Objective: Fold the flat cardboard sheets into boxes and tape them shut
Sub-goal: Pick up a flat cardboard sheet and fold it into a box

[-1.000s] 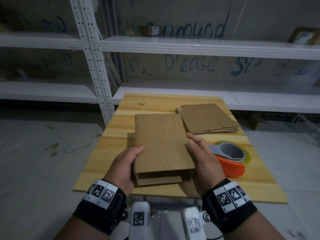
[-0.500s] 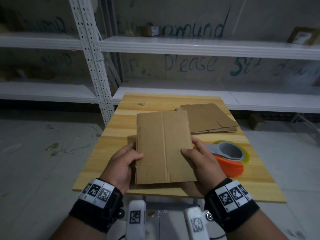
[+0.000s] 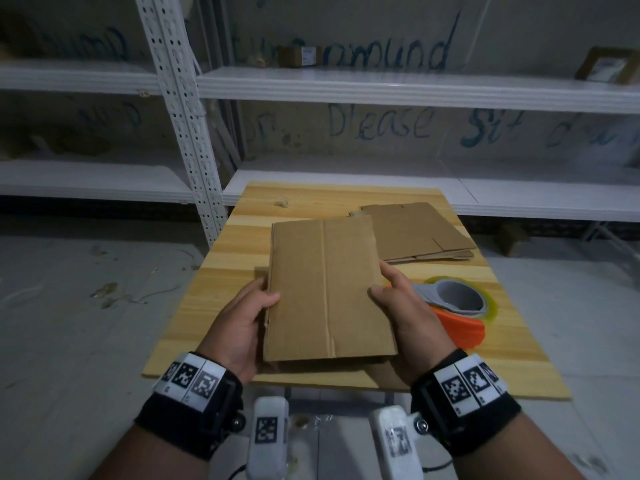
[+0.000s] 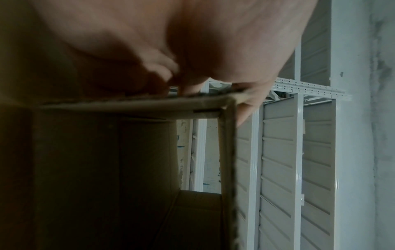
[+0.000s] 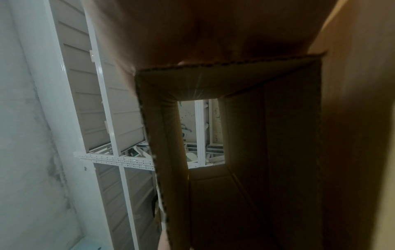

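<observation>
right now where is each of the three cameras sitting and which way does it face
Head: worn on the head, looking forward and down at the wooden table; shows the left hand and right hand gripping the cardboard box, tape dispenser beside.
Left wrist: looks along the left hand's fingers at the box's open end, shelving beyond.
Right wrist: looks under the right hand through the box's open tube.
Shared: both wrist views show the box's hollow inside.

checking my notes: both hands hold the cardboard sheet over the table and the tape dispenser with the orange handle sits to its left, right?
Not quite. Both hands, left hand and right hand, do hold the cardboard sheet over the table, but the tape dispenser sits to its right, behind the right hand, as the head view shows.
</observation>
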The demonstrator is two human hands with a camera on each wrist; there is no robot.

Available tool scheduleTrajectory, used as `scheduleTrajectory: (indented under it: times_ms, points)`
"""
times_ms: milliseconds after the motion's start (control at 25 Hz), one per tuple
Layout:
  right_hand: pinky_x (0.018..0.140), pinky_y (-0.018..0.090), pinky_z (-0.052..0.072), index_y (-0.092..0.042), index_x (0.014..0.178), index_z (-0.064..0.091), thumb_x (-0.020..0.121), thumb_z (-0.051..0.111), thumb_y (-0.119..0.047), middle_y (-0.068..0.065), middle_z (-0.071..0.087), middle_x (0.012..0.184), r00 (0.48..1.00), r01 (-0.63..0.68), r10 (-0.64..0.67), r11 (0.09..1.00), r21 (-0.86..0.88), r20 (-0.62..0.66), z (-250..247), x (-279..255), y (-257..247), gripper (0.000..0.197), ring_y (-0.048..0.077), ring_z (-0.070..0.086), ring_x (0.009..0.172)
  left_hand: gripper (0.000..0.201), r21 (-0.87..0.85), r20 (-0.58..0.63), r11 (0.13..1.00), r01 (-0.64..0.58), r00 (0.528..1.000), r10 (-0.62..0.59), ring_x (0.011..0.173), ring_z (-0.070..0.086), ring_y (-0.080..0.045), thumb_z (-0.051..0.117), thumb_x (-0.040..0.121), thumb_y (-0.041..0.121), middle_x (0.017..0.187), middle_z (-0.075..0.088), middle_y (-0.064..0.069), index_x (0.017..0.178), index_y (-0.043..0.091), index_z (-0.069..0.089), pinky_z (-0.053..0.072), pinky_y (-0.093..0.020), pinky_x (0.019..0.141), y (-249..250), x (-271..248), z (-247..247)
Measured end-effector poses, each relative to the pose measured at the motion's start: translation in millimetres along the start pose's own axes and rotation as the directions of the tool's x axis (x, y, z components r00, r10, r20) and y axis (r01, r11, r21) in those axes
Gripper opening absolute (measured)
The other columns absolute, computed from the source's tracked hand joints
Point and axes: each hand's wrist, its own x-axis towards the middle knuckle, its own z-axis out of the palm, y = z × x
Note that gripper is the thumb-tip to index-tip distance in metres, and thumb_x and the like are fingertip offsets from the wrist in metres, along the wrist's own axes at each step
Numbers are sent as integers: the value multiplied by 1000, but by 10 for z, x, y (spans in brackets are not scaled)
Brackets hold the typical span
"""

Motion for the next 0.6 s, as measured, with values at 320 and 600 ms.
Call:
scheduleTrajectory:
  times_ms: [320,600]
  points:
    - [91,42,64,-36,151,52,87,77,-22,4,74,134,986,139,-126,983,-120,111,8,-70,-49,70,27,74,120,54,54,-43,976,-209,976,211,111,79,-30,74,84,39,127,80,-12,135,22,69,63,-52,86,156,-136,174]
    - [95,37,64,-35,156,44,98,71,-32,-9,71,135,951,289,-218,880,-377,220,107,-185,-85,64,14,70,124,83,72,-75,920,-386,917,391,129,72,-28,91,77,47,136,77,-8,148,18,59,51,-59,116,202,-214,209]
